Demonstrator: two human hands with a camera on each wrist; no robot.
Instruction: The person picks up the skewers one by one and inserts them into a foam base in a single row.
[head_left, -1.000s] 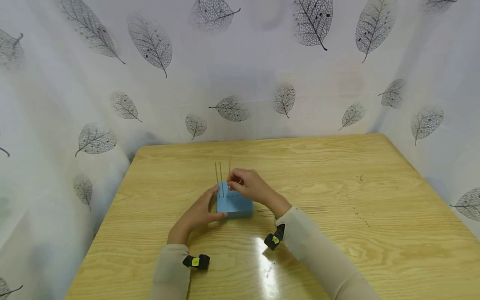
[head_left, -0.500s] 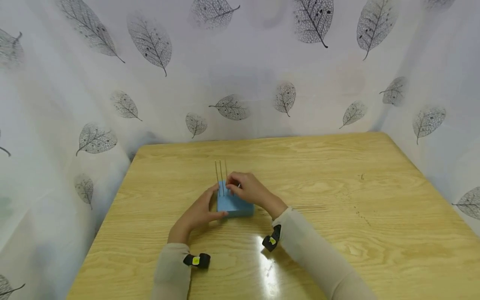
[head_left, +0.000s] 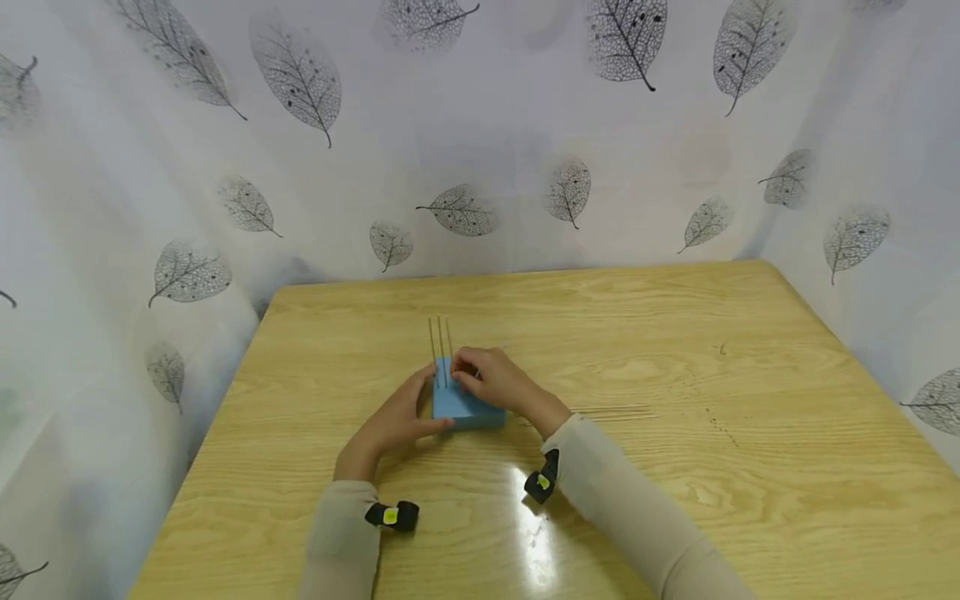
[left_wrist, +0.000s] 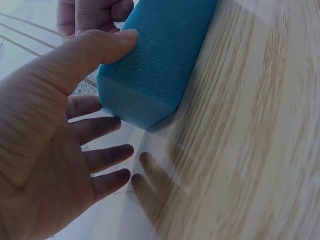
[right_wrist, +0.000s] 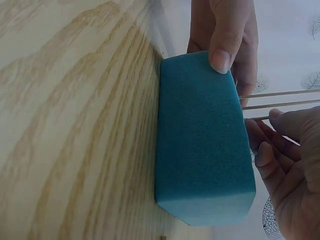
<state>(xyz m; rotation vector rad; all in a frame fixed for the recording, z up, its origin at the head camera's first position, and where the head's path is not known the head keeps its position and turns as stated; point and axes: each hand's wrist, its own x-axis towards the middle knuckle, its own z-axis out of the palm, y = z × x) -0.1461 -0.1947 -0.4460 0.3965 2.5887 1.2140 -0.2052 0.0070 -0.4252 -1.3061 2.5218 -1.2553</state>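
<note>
A blue foam block (head_left: pixel 467 408) with small holes in its top sits on the table. My left hand (head_left: pixel 393 417) steadies its left end, with the thumb (left_wrist: pixel 122 42) on the front face and the other fingers spread around the side and back. Two thin wooden sticks (head_left: pixel 442 350) stand upright in the block near that hand. Just right of them, my right hand (head_left: pixel 491 379) pinches a third stick (right_wrist: pixel 261 118) low down, between thumb and fingertips. Its lower end meets the block's top, partly hidden by the fingers.
Several loose thin sticks (head_left: pixel 618 408) lie on the wooden table (head_left: pixel 675 333) to the right of the block, partly behind the right forearm. A leaf-patterned curtain (head_left: pixel 510 150) hangs behind the table and along both sides.
The right hand has brought the third stick left and down onto the block, where it now stands beside the other two. The left hand has stayed on the block.
</note>
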